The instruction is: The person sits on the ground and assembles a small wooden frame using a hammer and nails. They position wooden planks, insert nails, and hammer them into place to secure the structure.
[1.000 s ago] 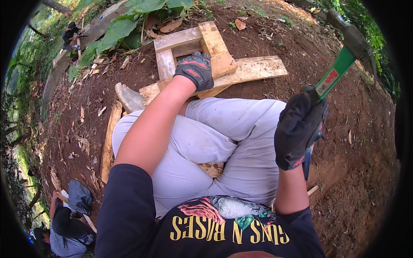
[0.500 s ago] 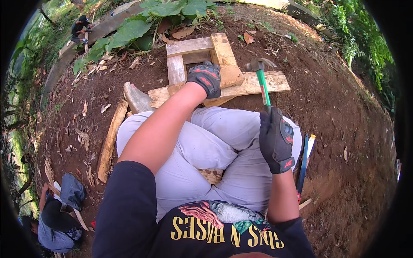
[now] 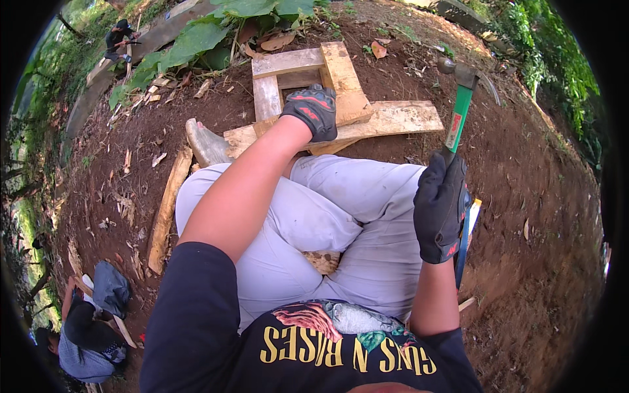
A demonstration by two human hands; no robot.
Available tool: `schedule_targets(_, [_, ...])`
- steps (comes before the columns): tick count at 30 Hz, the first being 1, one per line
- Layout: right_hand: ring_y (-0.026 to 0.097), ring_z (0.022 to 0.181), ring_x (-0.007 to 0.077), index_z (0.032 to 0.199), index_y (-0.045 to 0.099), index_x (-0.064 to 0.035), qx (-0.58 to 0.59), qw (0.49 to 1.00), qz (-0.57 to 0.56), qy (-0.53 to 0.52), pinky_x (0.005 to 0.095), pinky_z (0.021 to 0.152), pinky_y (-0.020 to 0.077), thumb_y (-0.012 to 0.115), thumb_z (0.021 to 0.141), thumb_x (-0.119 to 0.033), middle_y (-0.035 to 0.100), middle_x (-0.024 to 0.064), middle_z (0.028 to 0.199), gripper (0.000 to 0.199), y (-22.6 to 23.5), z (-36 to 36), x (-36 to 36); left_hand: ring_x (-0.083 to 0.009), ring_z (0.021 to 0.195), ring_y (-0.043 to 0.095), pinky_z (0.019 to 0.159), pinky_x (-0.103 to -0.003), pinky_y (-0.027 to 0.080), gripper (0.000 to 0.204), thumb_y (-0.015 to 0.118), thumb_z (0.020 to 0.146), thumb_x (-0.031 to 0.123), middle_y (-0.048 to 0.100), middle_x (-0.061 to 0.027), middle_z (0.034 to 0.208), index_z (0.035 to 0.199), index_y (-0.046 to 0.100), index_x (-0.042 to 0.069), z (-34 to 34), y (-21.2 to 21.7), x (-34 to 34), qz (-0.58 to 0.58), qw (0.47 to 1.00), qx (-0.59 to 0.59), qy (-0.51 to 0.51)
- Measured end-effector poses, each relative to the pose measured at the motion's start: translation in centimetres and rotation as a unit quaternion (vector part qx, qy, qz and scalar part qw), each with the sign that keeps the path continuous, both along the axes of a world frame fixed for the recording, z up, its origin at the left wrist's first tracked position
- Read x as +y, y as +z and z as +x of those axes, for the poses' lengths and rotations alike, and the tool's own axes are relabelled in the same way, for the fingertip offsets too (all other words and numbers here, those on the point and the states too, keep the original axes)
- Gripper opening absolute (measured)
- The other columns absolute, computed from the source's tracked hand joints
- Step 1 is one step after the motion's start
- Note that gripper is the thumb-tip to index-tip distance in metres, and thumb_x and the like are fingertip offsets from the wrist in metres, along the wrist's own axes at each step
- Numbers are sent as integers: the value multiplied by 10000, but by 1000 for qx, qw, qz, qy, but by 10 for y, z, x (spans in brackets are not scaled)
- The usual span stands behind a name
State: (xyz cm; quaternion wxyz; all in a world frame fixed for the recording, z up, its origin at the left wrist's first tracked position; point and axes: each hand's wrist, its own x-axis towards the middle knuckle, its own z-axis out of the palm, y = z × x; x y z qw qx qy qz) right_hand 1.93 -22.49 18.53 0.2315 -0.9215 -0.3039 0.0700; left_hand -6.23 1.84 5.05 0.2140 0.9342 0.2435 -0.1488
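Observation:
My right hand (image 3: 440, 209), in a black glove, is closed around the lower handle of a claw hammer (image 3: 461, 112). The hammer has a green grip and points up and away, its metal head well to the right of the wood. My left hand (image 3: 310, 112), gloved as well, is closed on the near side of a square wooden frame (image 3: 343, 82) made of short boards. Its fingertips are hidden behind the glove's back. Beneath the frame's near end, a longer plank (image 3: 407, 120) lies crosswise on the soil.
A long piece of timber (image 3: 169, 213) lies left of my bent legs. By my right thigh is a tool with a blue edge (image 3: 464, 245). Large green leaves (image 3: 196, 47) grow beyond the frame. Another person (image 3: 85, 340) sits lower left, and one (image 3: 119, 42) is far off upper left.
My right hand has swung the hammer up and to the right, away from the frame. My left hand stays on the frame, almost unmoved.

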Motion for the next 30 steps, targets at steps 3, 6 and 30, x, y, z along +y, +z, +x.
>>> schedule_targets(3, [669, 834, 442, 1116, 644, -19, -29, 996, -68, 49, 529, 718, 506, 485, 1133, -300, 662, 213, 880, 323, 0, 12, 4, -401, 1239, 675, 1056, -480, 546, 623, 672, 816, 314, 647, -276, 1346, 1342, 603, -13, 3, 6, 7, -17, 999, 22, -19])
schedule_targets(6, [682, 880, 456, 1083, 653, -38, -24, 986, -143, 84, 559, 759, 518, 490, 1121, -350, 686, 225, 919, 354, -29, 37, 1, -390, 1293, 647, 1093, -471, 530, 697, 698, 804, 341, 636, -256, 1389, 1406, 597, 7, 6, 3, 11, 5, 999, -17, -39])
schedule_targets(30, [695, 855, 439, 1026, 625, -31, 155, 987, -15, 35, 555, 748, 538, 512, 1101, -352, 694, 226, 904, 348, -62, 85, 15, -393, 1140, 713, 981, -481, 560, 750, 794, 867, 595, 734, -219, 1242, 1348, 666, 34, 25, 8, -5, -30, 999, 5, 35])
